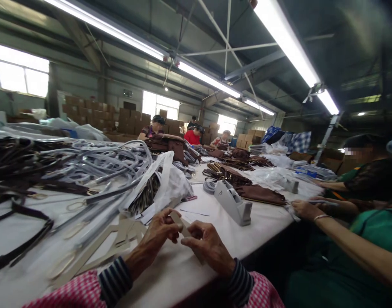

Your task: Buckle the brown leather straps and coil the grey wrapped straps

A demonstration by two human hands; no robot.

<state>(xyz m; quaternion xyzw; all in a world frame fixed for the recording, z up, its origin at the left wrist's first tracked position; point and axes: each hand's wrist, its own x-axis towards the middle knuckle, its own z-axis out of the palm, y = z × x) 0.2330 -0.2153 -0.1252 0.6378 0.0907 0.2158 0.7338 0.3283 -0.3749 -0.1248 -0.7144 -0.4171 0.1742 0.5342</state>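
Between my two hands is a narrow beige-grey strip (184,229) that looks like card, held at a slant above the white tabletop. My left hand (157,234) pinches its upper end between thumb and fingers. Lower along the same strip, my right hand (210,244) grips it with bent fingers, and part of the strip is hidden behind them. More flat beige strips (127,231) lie in a loose pile left of my left hand. Just beyond my hands stands a grey-white tape dispenser (231,203). An open clear plastic bag (170,188) full of thin dark-and-light strips lies beyond my left hand.
Grey plastic-wrapped straps (109,160) heap up at the left, beside dark brown straps (22,214) with metal buckles. Brown leather pieces (260,193) lie farther along the table. A co-worker in green (375,231) sits close on my right. Others work at the far end.
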